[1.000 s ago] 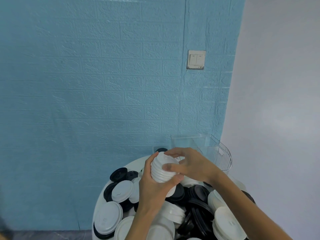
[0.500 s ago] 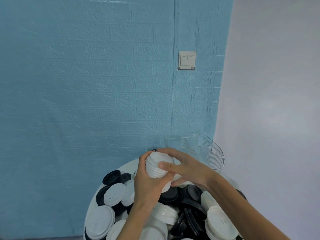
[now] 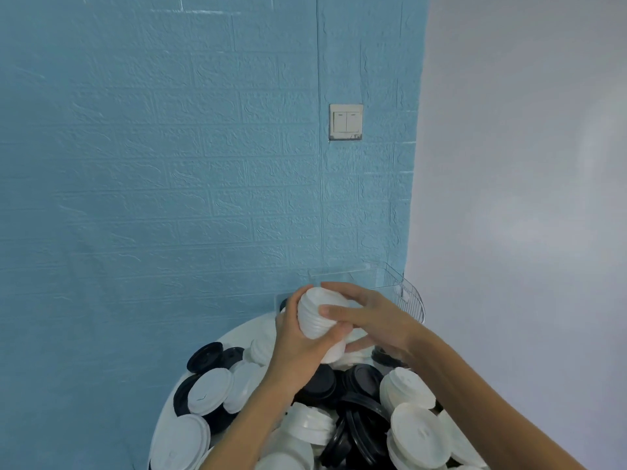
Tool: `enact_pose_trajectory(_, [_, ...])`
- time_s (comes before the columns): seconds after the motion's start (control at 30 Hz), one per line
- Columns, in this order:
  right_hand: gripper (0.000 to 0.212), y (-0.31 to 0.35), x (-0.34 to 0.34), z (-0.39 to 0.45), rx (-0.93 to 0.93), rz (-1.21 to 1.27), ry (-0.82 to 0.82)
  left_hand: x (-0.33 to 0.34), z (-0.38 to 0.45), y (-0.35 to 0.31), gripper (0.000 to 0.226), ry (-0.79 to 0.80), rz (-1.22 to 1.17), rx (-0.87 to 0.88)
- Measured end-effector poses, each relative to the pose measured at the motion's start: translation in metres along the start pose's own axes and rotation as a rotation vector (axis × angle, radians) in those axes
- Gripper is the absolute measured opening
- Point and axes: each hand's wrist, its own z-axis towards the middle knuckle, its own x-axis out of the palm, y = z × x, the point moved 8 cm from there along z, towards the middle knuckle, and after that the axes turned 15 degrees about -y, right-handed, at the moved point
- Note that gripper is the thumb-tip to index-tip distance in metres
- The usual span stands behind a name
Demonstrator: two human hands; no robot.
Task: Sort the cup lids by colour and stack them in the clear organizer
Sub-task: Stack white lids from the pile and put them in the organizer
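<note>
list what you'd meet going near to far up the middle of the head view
loose pile of black and white lids → left hand gripping the stack of white lids → clear organizer → light switch

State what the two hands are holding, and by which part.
Both hands grip one stack of white lids. The left hand wraps its underside and near edge; the right hand clasps its top and far side.

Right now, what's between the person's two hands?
In the head view, a stack of white lids, gripped by the left hand and the right hand.
</note>
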Motion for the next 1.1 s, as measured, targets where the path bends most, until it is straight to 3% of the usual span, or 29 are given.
enact_pose_trajectory(0.17, [0.054, 0.027, -0.042, 0.031, -0.046, -0.041, -0.117, 0.043, 0.040, -0.017, 0.095, 0.146, 0.038, -0.095])
enact_pose_trajectory(0.33, [0.059, 0.036, -0.085, 0.074, -0.053, -0.117, -0.257, 0.091, 0.085, -0.022, 0.072, 0.242, 0.005, -0.141])
enact_pose_trajectory(0.73, [0.042, -0.006, -0.148, 0.186, -0.043, -0.118, -0.568, 0.184, 0.166, 0.029, 0.077, 0.176, -0.072, -0.226])
enact_pose_trajectory(1.1, [0.038, -0.060, -0.163, 0.246, 0.017, -0.143, -0.578, 0.216, 0.204, 0.095, 0.077, 0.175, -0.006, -0.221])
